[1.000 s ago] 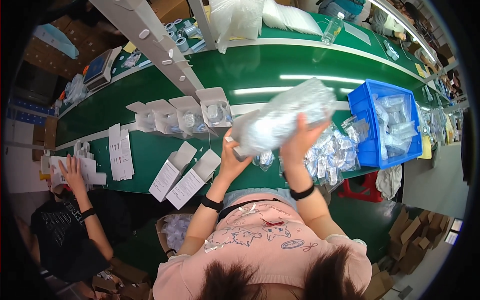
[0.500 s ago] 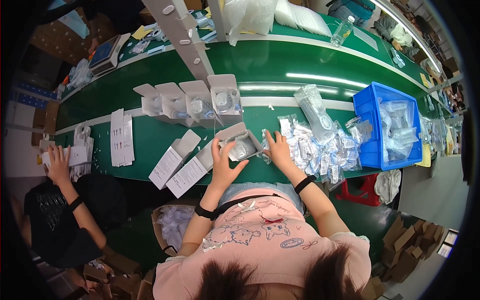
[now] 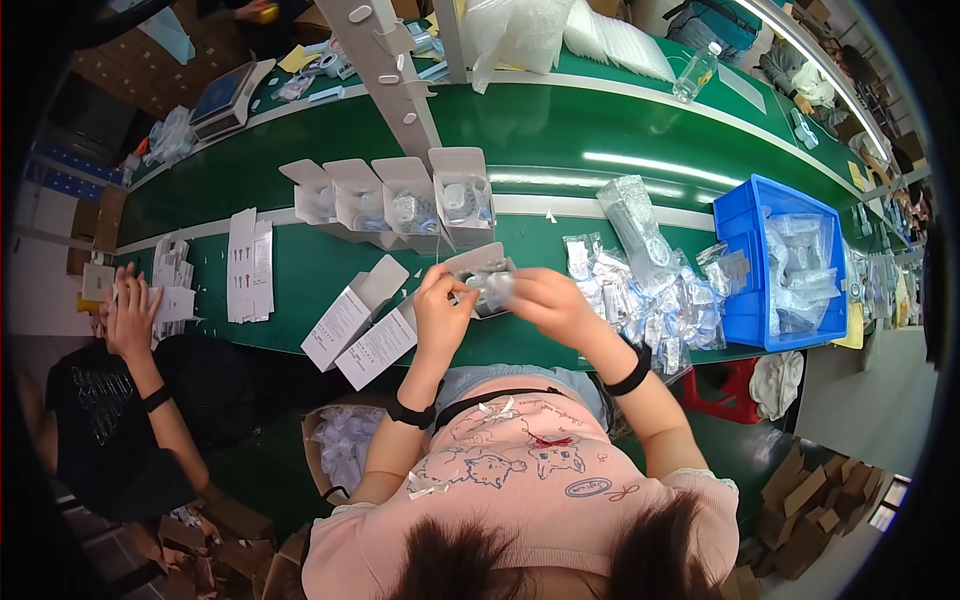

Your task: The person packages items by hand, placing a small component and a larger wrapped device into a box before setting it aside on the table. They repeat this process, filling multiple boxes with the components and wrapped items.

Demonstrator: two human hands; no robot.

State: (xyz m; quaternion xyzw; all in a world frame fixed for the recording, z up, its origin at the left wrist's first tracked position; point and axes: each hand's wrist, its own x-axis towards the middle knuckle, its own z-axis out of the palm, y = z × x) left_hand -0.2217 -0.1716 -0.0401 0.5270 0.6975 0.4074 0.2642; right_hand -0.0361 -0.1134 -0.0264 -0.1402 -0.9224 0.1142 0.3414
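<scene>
Right in front of me is an open white box (image 3: 480, 256) with its flap raised and clear-wrapped contents inside. My left hand (image 3: 441, 310) is closed at the box's left edge, thumb and forefinger bent over the opening. From the other side my right hand (image 3: 556, 308) pinches a small clear plastic bag (image 3: 499, 291) above the opening; its fingertips are a little blurred. Two more white boxes lie to the left, a nearer box (image 3: 378, 343) and a farther box (image 3: 345, 318). Small bagged parts (image 3: 640, 300) with blue and white pieces are heaped to my right.
Several open filled boxes (image 3: 410, 207) stand in a row at the back. A long bubble-wrapped item (image 3: 636, 222) lies beside a blue bin (image 3: 745, 262) of wrapped pieces. Flat printed cards (image 3: 250, 265) lie left. A co-worker's hand (image 3: 130, 312) touches white boxes at far left.
My right hand has left the heap's edge and moved left to the box, bringing a small bag. My left hand's fingers have closed in from a wide grip around the box.
</scene>
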